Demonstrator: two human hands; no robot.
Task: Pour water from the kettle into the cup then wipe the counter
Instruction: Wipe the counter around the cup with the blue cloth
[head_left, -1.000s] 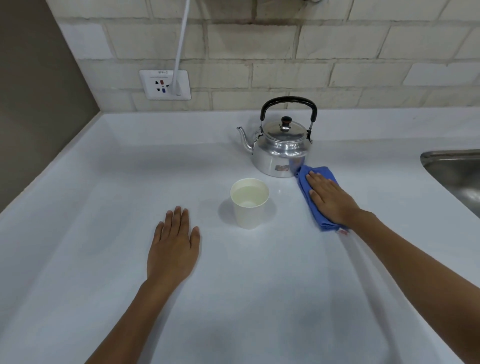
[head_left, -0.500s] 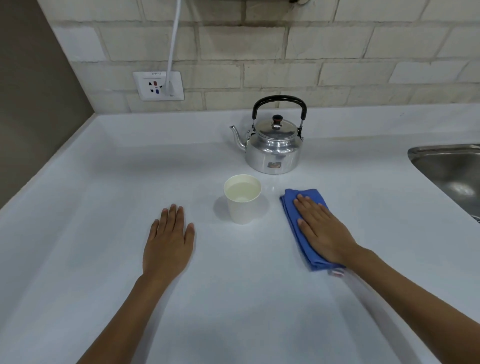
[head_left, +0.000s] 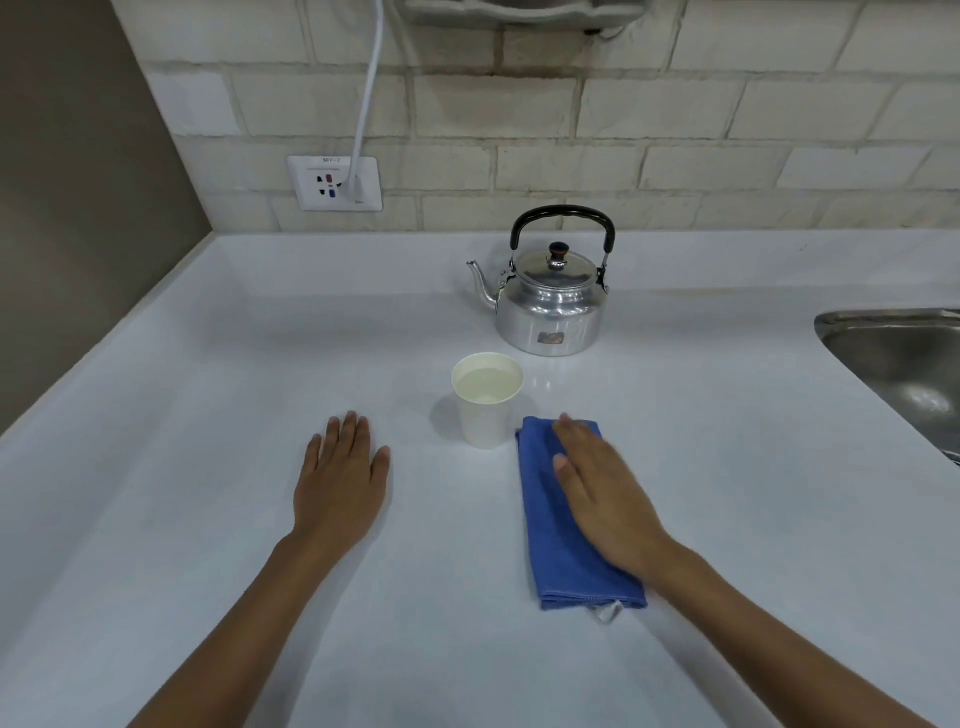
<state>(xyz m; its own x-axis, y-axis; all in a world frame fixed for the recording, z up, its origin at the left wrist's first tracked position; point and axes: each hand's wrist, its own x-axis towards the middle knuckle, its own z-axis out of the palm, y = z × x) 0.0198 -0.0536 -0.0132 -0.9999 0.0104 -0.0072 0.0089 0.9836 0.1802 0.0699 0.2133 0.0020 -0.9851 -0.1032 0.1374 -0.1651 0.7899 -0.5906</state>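
A shiny metal kettle (head_left: 550, 306) with a black handle stands upright at the back of the white counter (head_left: 208, 395). In front of it stands a white paper cup (head_left: 486, 405) holding water. Just right of the cup lies a folded blue cloth (head_left: 550, 551), with my right hand (head_left: 602, 499) pressed flat on top of it, fingers together. My left hand (head_left: 340, 480) rests flat on the counter to the left of the cup, holding nothing.
A steel sink (head_left: 904, 364) is set into the counter at the right edge. A wall socket (head_left: 335, 183) with a white cable (head_left: 370, 83) plugged in sits on the brick wall behind. A brown wall (head_left: 72, 208) bounds the counter on the left.
My right hand has slid the blue cloth toward me, from beside the kettle to beside the cup. My left hand has stayed flat in place.
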